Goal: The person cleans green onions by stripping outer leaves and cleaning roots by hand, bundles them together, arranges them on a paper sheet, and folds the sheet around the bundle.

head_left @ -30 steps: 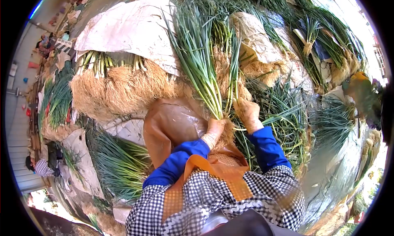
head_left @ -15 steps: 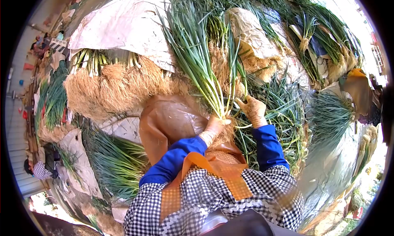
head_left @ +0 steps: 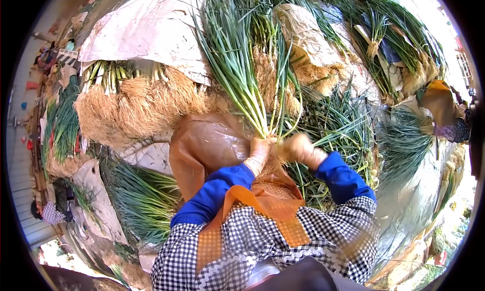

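My left hand (head_left: 260,152) is closed round the pale lower stems of a bunch of long green onions (head_left: 241,78), whose leaves point away from me. The bunch's tan roots hang below that hand, partly hidden. Close beside it on the right, my right hand (head_left: 298,148) is smeared by motion near the stem bases, and its fingers cannot be made out. A thin curved green stalk rises between the two hands. Under the bunch, an orange-brown plastic apron (head_left: 214,142) covers my lap.
Rooted onion bundles (head_left: 139,106) lie under a pale cloth (head_left: 146,30) at the upper left. Loose green leaves (head_left: 346,139) are heaped at my right. More onions (head_left: 141,197) lie at the lower left. At the right edge, another person (head_left: 449,111) is partly visible.
My right hand has moved from the thin stalks down and left toward my left hand, and is now blurred. My left hand has kept its hold on the bunch. The view has shifted slightly.
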Demonstrator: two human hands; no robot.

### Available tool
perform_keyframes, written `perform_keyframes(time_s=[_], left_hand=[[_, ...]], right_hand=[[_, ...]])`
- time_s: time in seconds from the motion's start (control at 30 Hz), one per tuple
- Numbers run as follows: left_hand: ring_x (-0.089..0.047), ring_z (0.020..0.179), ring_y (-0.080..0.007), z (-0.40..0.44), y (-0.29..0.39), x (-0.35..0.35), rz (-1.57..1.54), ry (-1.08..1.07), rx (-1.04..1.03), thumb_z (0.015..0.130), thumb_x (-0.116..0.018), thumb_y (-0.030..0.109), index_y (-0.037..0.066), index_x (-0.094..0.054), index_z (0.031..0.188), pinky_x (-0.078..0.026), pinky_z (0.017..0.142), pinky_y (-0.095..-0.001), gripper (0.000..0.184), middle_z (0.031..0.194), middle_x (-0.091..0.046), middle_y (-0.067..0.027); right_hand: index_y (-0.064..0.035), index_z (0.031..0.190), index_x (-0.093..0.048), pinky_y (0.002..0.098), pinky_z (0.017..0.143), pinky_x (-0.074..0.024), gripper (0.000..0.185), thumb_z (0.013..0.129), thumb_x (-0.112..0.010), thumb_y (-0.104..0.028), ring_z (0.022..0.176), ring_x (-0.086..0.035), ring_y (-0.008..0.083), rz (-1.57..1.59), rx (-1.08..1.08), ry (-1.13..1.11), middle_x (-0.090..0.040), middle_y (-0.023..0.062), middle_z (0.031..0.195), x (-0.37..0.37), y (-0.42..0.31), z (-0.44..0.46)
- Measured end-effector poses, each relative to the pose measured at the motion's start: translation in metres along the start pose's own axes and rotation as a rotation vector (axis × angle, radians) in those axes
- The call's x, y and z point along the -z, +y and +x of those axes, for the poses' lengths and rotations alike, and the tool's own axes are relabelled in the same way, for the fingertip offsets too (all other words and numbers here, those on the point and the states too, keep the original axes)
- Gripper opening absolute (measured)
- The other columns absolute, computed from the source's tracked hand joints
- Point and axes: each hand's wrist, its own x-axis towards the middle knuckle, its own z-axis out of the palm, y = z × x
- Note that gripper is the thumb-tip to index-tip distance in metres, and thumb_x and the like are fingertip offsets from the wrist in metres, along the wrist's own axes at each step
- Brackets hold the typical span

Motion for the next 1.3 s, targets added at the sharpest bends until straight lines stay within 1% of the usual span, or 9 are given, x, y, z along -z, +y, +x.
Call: perform_keyframes(time_s=[0.1,0.3,0.4,0.43,0.53,0.73,1.0,1.17,1.3], left_hand=[[-0.06,0.072,-0.0174,0.002,-0.003,0.002,-0.266,-0.031,-0.039,0.07,-0.059,-0.011,0.0,-0.058,0.101,-0.051,0.065,-0.0264,0.033,0.09,-0.061,-0.0084],[-0.055,0.088,-0.02,-0.008,0.007,-0.003,-0.078,-0.082,-0.142,0.07,-0.055,-0.014,-0.001,-0.055,0.102,-0.05,0.072,-0.0275,0.035,0.095,-0.058,-0.0069],[-0.053,0.102,-0.0215,-0.015,0.025,-0.011,-0.236,-0.076,-0.079,0.067,-0.055,-0.016,-0.003,-0.052,0.109,-0.048,0.082,-0.028,0.044,0.108,-0.056,-0.0088],[-0.053,0.102,-0.0208,-0.014,0.019,-0.008,-0.112,-0.06,-0.08,0.068,-0.055,-0.016,-0.003,-0.052,0.11,-0.048,0.081,-0.0274,0.044,0.11,-0.055,-0.0091],[-0.054,0.098,-0.0179,-0.012,0.022,-0.013,-0.083,-0.036,-0.083,0.07,-0.056,-0.014,-0.003,-0.053,0.11,-0.047,0.08,-0.0247,0.042,0.109,-0.057,-0.0085],[-0.057,0.079,-0.0149,-0.011,0.021,-0.007,0.321,0.057,-0.185,0.07,-0.062,-0.006,0.0,-0.061,0.098,-0.047,0.072,-0.0256,0.029,0.09,-0.064,-0.0063],[-0.055,0.063,-0.0116,-0.019,0.027,-0.014,0.372,0.124,-0.192,0.071,-0.07,0.008,0.002,-0.066,0.084,-0.045,0.059,-0.0257,0.015,0.073,-0.064,-0.0033],[-0.056,0.07,-0.0119,-0.007,0.014,-0.004,0.212,0.073,-0.148,0.072,-0.066,-0.001,-0.001,-0.064,0.09,-0.046,0.065,-0.0241,0.018,0.082,-0.063,-0.0036],[-0.058,0.074,-0.0129,-0.002,0.007,-0.002,0.101,0.03,-0.131,0.072,-0.064,-0.004,-0.001,-0.064,0.091,-0.047,0.068,-0.0242,0.019,0.087,-0.064,-0.0052]], right_hand=[[-0.0132,0.084,-0.055,0.0314,0.034,-0.0353,0.014,0.087,-0.044,-0.021,0.043,-0.049,0.0148,0.446,0.301,0.183,-0.049,0.0028,0.052,-0.034,-0.037,-0.038],[-0.007,0.107,-0.062,0.0317,0.064,-0.0504,0.046,0.087,-0.045,-0.044,0.075,-0.064,0.0238,-0.018,-0.374,-0.899,-0.064,0.0099,0.096,-0.05,0.039,-0.121],[-0.0047,0.108,-0.06,0.0352,0.082,-0.0479,0.053,0.085,-0.044,-0.05,0.1,-0.058,0.0269,-0.083,-0.508,-0.793,-0.062,0.0116,0.105,-0.013,0.085,-0.076],[-0.0083,0.094,-0.064,0.0397,0.063,-0.0493,0.051,0.082,-0.047,-0.055,0.078,-0.064,0.0233,0.072,-0.497,-0.108,-0.065,0.0116,0.082,-0.034,0.103,-0.06],[-0.0087,0.086,-0.063,0.0364,0.056,-0.047,0.043,0.086,-0.046,-0.049,0.064,-0.056,0.0216,0.387,-0.386,0.597,-0.057,0.0088,0.07,-0.018,0.113,0.02],[-0.0112,0.075,-0.061,0.0358,0.057,-0.0497,0.04,0.09,-0.041,-0.042,0.062,-0.062,0.0236,0.02,-0.754,0.187,-0.06,0.0097,0.064,0.004,0.074,0.096],[-0.0154,0.062,-0.052,0.0338,0.036,-0.0382,0.026,0.083,-0.054,-0.03,0.039,-0.052,0.0213,-0.201,-0.679,0.809,-0.048,0.0034,0.045,-0.025,0.073,0.033],[-0.013,0.077,-0.058,0.0304,0.047,-0.043,0.02,0.085,-0.048,-0.029,0.055,-0.057,0.0171,0.19,0.084,0.114,-0.056,0.0029,0.062,-0.03,0.013,-0.005],[-0.0069,0.087,-0.067,0.0373,0.067,-0.0484,0.038,0.086,-0.045,-0.037,0.075,-0.061,0.0222,0.148,-0.058,-0.749,-0.066,0.0083,0.085,0.008,0.014,-0.018]])
